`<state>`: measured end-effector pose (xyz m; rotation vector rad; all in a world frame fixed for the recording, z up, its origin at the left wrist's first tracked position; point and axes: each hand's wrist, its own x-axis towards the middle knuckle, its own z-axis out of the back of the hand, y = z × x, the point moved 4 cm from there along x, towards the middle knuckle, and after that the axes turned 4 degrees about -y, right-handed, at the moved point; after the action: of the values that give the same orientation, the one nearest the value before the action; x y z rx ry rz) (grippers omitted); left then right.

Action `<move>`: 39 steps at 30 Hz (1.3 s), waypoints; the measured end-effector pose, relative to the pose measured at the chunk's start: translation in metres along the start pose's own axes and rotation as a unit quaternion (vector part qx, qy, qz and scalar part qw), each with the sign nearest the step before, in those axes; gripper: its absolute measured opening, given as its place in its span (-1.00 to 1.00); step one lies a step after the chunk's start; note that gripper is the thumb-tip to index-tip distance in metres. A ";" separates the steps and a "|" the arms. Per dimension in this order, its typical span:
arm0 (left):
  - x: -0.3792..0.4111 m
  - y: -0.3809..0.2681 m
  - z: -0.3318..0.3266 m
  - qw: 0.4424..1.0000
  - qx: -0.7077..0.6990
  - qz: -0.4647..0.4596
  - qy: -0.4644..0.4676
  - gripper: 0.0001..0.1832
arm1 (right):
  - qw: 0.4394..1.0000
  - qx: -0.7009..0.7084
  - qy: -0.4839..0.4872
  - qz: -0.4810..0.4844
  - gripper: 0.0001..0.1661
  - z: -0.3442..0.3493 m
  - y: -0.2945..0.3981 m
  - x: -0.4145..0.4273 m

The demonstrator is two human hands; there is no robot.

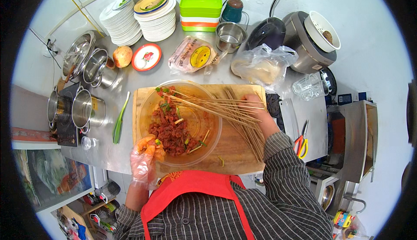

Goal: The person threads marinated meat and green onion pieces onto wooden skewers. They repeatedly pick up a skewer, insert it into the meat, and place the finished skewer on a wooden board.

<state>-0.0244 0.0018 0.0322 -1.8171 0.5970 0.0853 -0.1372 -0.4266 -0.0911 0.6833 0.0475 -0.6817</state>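
Observation:
My left hand (144, 157), in a clear plastic glove with sauce-stained fingers, is curled at the near left rim of a large plastic bowl (198, 132). Bits of green onion cling to its fingers; whether it pinches anything is hidden. Red marinated meat pieces (171, 132) with green onion lie in the bowl. Several thin skewers (211, 108) cross the bowl's far right rim, with meat and greens at their left tips. My bare right hand (253, 103) is among their right ends, beside a pile of skewers (247, 132); its grip is partly covered. A wooden cutting board (236, 158) lies beneath.
Scissors (303, 140) and a cleaver (289, 116) lie right of the board. At left are a green onion (121, 119) and a steel pot (89, 109). Stacked plates (156, 26), a printed bag (194, 55), a plastic bag (264, 65) and a rice cooker (306, 57) stand behind.

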 end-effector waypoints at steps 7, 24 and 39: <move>-0.004 0.000 -0.002 0.999 0.034 0.015 -0.030 -0.72 | 0.996 0.068 -0.005 -0.055 -0.76 -0.008 -0.035 0.002; 0.009 -0.036 -0.032 0.993 -0.048 -0.017 0.104 -0.66 | 0.888 0.029 -0.442 0.119 -0.95 0.142 0.045 -0.135; 0.004 -0.062 -0.026 0.950 0.157 -0.231 0.137 -0.62 | 0.954 0.270 -0.066 0.111 -0.85 -0.007 0.254 -0.217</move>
<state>0.0003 -0.0107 0.0938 -1.6207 0.3356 -0.5582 -0.1554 -0.1552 0.1030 1.1462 -0.3464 -0.5213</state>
